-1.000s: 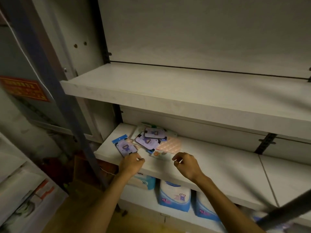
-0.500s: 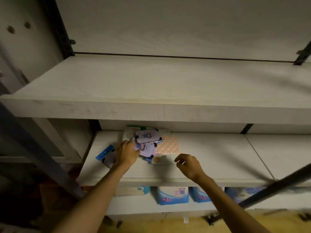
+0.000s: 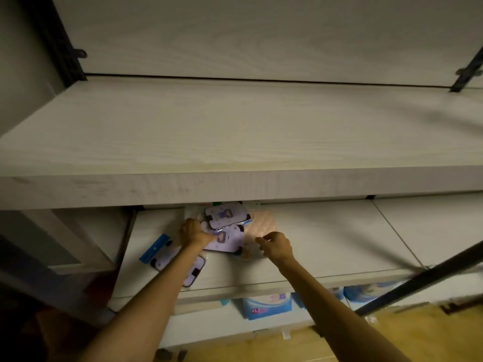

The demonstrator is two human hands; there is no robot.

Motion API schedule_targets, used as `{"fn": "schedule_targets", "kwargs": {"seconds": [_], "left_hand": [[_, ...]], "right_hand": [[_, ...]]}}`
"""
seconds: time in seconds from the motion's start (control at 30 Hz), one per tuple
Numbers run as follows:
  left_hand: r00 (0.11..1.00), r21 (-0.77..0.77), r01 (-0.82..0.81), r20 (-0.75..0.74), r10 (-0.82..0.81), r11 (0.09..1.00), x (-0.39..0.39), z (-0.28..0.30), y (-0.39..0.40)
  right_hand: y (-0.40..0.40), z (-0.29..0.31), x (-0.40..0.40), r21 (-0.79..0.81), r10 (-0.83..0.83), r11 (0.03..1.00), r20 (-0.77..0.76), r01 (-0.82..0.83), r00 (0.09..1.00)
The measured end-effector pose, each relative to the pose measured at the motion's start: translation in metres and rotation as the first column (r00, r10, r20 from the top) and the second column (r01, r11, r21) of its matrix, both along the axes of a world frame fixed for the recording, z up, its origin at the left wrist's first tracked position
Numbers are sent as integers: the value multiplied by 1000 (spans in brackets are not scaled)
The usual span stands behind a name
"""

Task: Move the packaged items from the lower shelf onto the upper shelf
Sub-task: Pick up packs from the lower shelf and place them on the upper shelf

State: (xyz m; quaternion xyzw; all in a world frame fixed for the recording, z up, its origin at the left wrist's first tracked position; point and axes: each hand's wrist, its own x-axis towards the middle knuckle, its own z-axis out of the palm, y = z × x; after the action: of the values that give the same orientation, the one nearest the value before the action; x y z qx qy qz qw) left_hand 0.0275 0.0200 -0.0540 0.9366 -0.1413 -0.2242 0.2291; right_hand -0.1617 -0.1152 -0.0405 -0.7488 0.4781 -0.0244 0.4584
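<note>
Several flat packaged items lie in a loose pile at the back left of the lower shelf (image 3: 326,244). One purple card package (image 3: 226,215) lies on top, with a pink quilted one (image 3: 261,226) to its right. My left hand (image 3: 194,232) grips the left edge of a second purple package (image 3: 227,241) in the pile. A third purple package with a blue header (image 3: 167,259) lies apart on the left, partly under my left forearm. My right hand (image 3: 277,245) hovers loosely curled at the pile's right edge and holds nothing I can see. The upper shelf (image 3: 235,126) is bare.
Blue soft packs marked XL (image 3: 266,308) stand on the level below the lower shelf. A dark metal bar (image 3: 423,280) crosses diagonally at the right. Black shelf brackets (image 3: 465,74) sit at the back wall. Wooden floor shows at the bottom right.
The view has come closer and tilted up, so the upper shelf fills more of it. My left hand has moved from the blue-header package to the pile. My right hand has barely moved.
</note>
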Motion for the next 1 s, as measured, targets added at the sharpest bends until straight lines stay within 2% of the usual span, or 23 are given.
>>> {"fn": "schedule_targets", "kwargs": {"seconds": [0.13,0.2,0.3,0.37,0.5,0.57,0.67,0.77,1.0], "left_hand": [[989,-45,-33,-144,26,998,-4,6,4],[970,-120,-71,-240,40,990,-7,5,8],[922,-261,-195,-376,86,945,-13,-1,23],[888,-302,-263,-446,108,916,-13,-2,40],[843,-340,-330,-526,113,881,-10,6,76],[829,-368,-362,-547,116,856,-9,11,95],[791,-416,-438,-599,122,797,-8,19,118],[749,-447,-510,-651,124,734,-5,24,131],[699,-513,-579,-713,62,634,-12,28,141]], "right_hand": [[18,10,49,136,-106,986,39,100,994],[26,11,65,209,-120,971,16,114,993],[31,10,80,229,-168,958,-40,172,985],[24,-5,85,204,-173,962,-60,182,983],[-21,-92,114,170,-135,974,-104,151,985],[-16,-80,114,175,-79,980,-110,97,991],[5,-30,103,142,-31,989,-99,45,995],[8,-17,104,176,-2,984,-62,13,998],[15,0,95,312,-130,943,17,118,991]]}}
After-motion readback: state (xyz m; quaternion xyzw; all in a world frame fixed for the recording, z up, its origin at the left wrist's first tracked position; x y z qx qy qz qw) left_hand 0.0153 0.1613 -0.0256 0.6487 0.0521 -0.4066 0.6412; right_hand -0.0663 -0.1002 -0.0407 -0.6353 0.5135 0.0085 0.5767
